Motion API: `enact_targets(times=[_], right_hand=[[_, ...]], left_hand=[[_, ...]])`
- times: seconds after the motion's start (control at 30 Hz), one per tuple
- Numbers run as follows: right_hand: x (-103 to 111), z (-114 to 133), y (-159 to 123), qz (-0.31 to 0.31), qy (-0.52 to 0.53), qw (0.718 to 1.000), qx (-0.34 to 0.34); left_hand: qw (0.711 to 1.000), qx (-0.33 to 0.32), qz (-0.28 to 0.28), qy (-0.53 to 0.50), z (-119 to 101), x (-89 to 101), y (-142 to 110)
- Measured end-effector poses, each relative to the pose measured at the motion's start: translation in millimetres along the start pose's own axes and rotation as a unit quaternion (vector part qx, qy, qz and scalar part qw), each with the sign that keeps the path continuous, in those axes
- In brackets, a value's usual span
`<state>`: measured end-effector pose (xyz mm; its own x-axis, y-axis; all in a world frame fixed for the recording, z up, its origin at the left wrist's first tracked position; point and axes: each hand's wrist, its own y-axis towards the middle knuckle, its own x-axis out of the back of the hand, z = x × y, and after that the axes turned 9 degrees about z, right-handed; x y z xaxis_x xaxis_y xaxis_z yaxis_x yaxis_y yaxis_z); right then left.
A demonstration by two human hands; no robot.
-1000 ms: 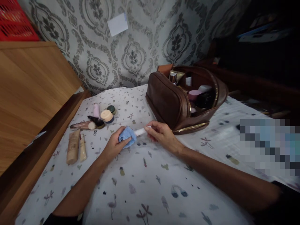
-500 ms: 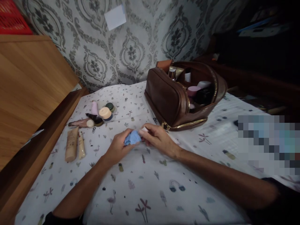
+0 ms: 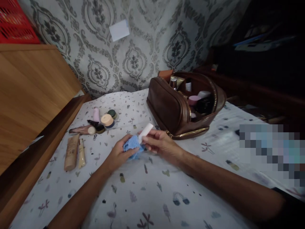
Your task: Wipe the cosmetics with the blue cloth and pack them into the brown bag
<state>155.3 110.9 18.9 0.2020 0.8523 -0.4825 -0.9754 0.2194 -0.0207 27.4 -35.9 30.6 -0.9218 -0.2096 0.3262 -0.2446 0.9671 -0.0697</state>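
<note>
A crumpled blue cloth (image 3: 131, 145) is gripped in my left hand (image 3: 119, 152) above the patterned sheet. My right hand (image 3: 162, 143) pinches a small white tube-like item (image 3: 145, 131), tilted up to the right, its lower end against the cloth; its exact kind is unclear. Just beyond my right hand stands an unzipped brown cosmetic bag (image 3: 166, 106) with several jars and bottles inside, among them a pink-lidded one (image 3: 194, 100).
On the left of the sheet lie a beige tube (image 3: 71, 153), a slim cream tube (image 3: 82, 155), a pinkish tube (image 3: 81, 129), a lilac tube (image 3: 96, 114) and a cream-lidded jar (image 3: 107, 120). A wooden panel (image 3: 30, 92) borders the left side. A blurred patch (image 3: 271, 143) covers something at right.
The white item now stands up into view between my hands, where before my right fingers mostly hid it. More of the blue cloth shows. The camera view has tilted slightly upward.
</note>
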Motion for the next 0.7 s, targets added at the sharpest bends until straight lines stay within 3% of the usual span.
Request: enact_targets(times=[0.07, 0.17, 0.23, 0.33, 0.47, 0.53, 0.6, 0.7], right_hand=[[-1.4, -3.9, -0.4, 0.021, -0.009, 1.000, -0.020], [1.2, -6.1, 1.1, 0.001, -0.034, 0.999, 0.021], [3.7, -5.4, 1.3, -0.009, -0.060, 0.997, 0.054], [3.5, -3.9, -2.7, 0.035, -0.175, 0.983, 0.045], [-2.3, -3.2, -11.4, 0.061, -0.442, 0.893, 0.059], [-3.6, -3.0, -13.2, 0.049, -0.498, 0.863, 0.066], [-3.0, -3.2, -12.6, 0.040, -0.479, 0.874, 0.071], [-1.5, -4.6, -9.2, 0.028, -0.365, 0.927, 0.082]], left_hand=[[1.000, -0.009, 0.007, 0.011, 1.7, -2.8, -0.6], [0.998, -0.024, -0.003, 0.058, 3.8, -5.1, -0.6], [0.995, -0.036, -0.044, 0.086, 4.6, -5.4, 0.0], [0.987, -0.062, -0.125, 0.082, 4.2, -5.7, 0.5], [0.986, -0.066, -0.135, 0.071, 0.4, -7.3, -0.5], [0.987, -0.058, -0.124, 0.081, -1.1, -7.2, -1.1], [0.988, -0.053, -0.128, 0.072, -0.7, -5.5, -1.4], [0.988, -0.041, -0.143, 0.028, 3.0, -0.6, -1.3]])
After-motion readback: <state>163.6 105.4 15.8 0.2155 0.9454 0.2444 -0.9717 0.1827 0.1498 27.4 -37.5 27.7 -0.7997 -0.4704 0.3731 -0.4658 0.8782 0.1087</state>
